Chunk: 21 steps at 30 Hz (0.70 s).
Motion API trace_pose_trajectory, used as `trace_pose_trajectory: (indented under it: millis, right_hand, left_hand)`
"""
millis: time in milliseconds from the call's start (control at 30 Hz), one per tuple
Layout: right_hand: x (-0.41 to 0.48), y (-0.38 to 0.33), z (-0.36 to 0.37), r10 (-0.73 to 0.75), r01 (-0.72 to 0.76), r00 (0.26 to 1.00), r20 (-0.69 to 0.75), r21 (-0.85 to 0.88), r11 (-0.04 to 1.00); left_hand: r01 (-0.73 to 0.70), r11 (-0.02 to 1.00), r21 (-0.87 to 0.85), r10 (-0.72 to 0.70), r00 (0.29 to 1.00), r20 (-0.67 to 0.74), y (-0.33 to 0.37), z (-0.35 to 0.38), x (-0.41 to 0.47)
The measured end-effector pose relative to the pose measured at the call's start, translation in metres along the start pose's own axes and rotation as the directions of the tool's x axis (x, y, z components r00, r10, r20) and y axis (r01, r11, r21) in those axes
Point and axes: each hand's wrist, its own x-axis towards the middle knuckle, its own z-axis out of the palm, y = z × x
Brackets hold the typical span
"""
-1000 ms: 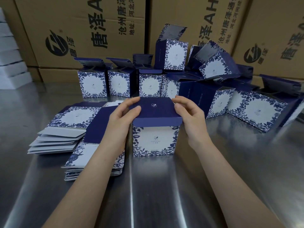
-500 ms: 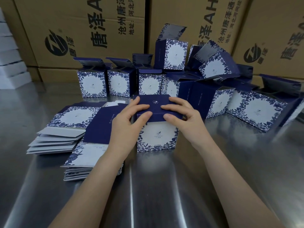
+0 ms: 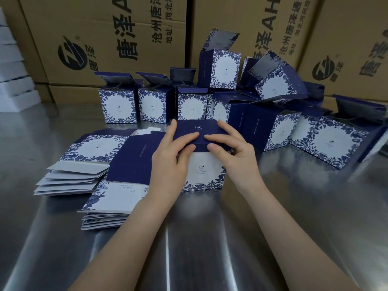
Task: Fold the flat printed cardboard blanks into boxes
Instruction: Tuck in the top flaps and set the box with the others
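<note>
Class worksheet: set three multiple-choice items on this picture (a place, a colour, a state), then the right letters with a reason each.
1. Where do the flat blanks lie relative to the box being folded? A) right of it B) left of it C) on top of it
2. What colour is the box's lid? A) dark blue B) red C) green
3. How is the lid? A) standing upright B) torn off C) down flat
Answers: 1 B, stacks lie to its left; 2 A, its top is dark blue; 3 C, left hand and right hand press it flat.
</note>
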Motion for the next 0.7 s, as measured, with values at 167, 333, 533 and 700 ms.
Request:
trace_pose_trajectory:
  millis: [167, 333, 533, 700]
  right_hand:
    - [0.0, 0.0, 0.002, -0.039, 0.039, 0.999, -0.02, -0.022, 0.999]
    - [0.003, 0.001, 0.004, -0.059, 0.057, 0.998, -0.037, -0.048, 0.997]
    - [0.005, 0.001, -0.002, -0.038, 0.039, 0.999, 0.024, -0.06, 0.997]
    - [0.008, 0.001, -0.008, -0.036, 0.037, 0.999, 0.023, -0.044, 0.998]
  left_hand:
    - [-0.13, 0.983, 0.133, 0.14, 0.987, -0.075, 0.0, 0.004, -0.002]
    - [-0.115, 0.986, 0.118, 0.125, 0.989, -0.083, 0.004, 0.003, 0.001]
    - [-0.058, 0.994, 0.095, 0.067, 0.993, -0.101, 0.009, 0.005, 0.003]
    - [-0.022, 0.998, 0.063, 0.028, 0.996, -0.09, 0.009, 0.004, 0.006]
